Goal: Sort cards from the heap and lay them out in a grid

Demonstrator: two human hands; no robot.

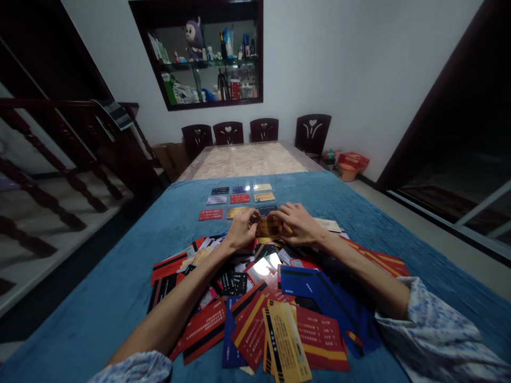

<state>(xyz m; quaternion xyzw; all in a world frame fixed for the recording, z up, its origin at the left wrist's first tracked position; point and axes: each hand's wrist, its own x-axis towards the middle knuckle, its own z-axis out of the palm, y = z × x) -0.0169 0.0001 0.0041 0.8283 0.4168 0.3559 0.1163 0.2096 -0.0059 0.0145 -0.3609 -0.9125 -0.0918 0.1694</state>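
Note:
Between my two hands a gold plastic card [268, 227] is held up by its short ends. My left hand [241, 227] pinches the left end between thumb and fingers. At the other end, the fingers of my right hand [294, 223] are closed on the same card. Just beyond it lie cards in rows, among them a dark card [268, 210], a red card [211, 214] and another red card [240, 198]. Under my wrists spreads a loose heap of overlapping cards, with a blue card [297, 281] and a yellow card [285, 340] near the front.
A blue cloth [159, 223] covers the near part of the table; its far end is bare marble-patterned top [243, 158]. Dark chairs [313, 133] stand behind it. A wooden railing [59, 165] runs along the left, and an orange bin [348, 171] sits at the right.

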